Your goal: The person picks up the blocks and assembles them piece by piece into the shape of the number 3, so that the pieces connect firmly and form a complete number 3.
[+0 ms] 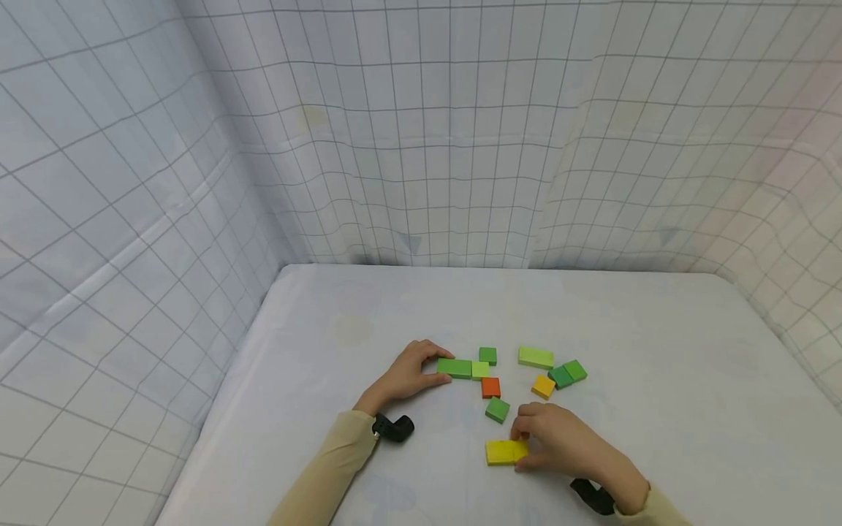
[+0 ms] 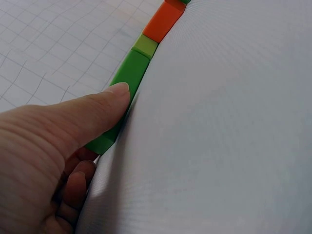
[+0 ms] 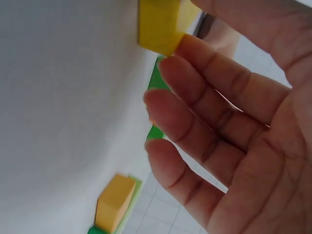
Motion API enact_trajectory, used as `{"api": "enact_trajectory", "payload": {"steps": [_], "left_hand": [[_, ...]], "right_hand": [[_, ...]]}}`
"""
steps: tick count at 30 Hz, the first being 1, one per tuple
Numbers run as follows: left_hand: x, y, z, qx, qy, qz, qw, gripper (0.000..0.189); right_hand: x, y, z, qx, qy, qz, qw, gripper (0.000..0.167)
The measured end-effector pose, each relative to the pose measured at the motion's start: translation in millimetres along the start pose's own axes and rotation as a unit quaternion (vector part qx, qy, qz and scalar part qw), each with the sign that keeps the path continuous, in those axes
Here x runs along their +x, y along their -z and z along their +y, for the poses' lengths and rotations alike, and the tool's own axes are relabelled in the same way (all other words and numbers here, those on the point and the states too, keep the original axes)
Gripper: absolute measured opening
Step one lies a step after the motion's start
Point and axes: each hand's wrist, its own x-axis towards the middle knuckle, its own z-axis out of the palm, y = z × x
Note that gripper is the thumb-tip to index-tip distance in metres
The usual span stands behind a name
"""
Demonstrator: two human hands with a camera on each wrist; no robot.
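Observation:
My left hand (image 1: 413,369) holds a long green block (image 1: 454,368) by its sides, thumb on the near side and fingers round the far one. A small light green block (image 1: 481,370) sits against that block's right end. Nearer the front edge, my right hand (image 1: 559,437) pinches a yellow block (image 3: 158,24) between thumb and index finger; the other fingers are loosely bent beside it. In the head view the yellow piece (image 1: 500,453) shows a seam, so it may be two blocks end to end.
Between the hands lie a red-orange block (image 1: 490,388) and a tilted green block (image 1: 497,410). Farther back are a small green block (image 1: 487,356) and a long light green block (image 1: 536,357). An orange-yellow block (image 1: 543,386) and two green blocks (image 1: 567,373) lie to the right.

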Motion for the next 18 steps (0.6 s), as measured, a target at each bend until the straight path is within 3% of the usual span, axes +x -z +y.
{"api": "enact_trajectory", "payload": {"steps": [7, 14, 18], "left_hand": [[-0.1, 1.4, 1.8, -0.001, 0.010, -0.005, 0.9999, 0.036], [-0.3, 1.1, 3.4, -0.006, 0.011, -0.006, 0.9999, 0.036], [-0.5, 1.3, 2.6, 0.002, 0.010, -0.005, 0.9999, 0.036]], "right_hand": [[13.0, -8, -12, -0.009, 0.014, 0.021, 0.9996, 0.028], [12.8, -6, -13, -0.049, -0.003, 0.018, 0.9986, 0.032], [14.6, -7, -13, -0.059, 0.011, 0.029, 0.9978, 0.031]]}}
